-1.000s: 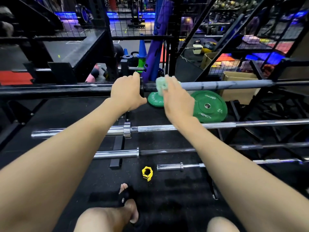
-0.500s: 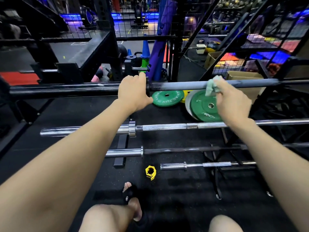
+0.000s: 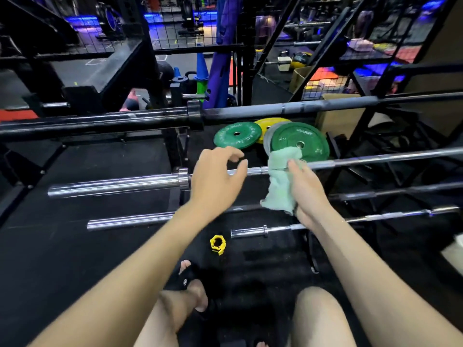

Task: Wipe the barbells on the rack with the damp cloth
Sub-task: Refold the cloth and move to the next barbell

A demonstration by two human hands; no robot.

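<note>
Since both hands left the black top barbell half a second ago, the work has dropped one rail down to the chrome second barbell, which serves as the landmark from here on. At its left end the thick polished sleeve lies bare, and below it two more chrome bars rest on lower rungs of the black steel rack. Just right of the sleeve's collar, the left hand hovers over the shaft with fingers and thumb loosely spread in a half-open curl; it holds nothing and, as far as the blur allows, has not yet closed on the bar. Below that bar, on the black rubber floor, lies a small yellow plastic collar clamp. Behind the bar, green and yellow rubber weight plates lean together. Right of the left hand, the pale green damp cloth is draped over the chrome shaft, and the right hand presses it there, fingers laid along the fold and gripping it; the palm side is hidden. Further right the shaft runs on uncovered to the frame's edge.

Judging from this shift, the top bar's pass looks finished and the second bar's wipe is only starting; the left hand probably needs to steady the shaft before the cloth slides right.
</note>
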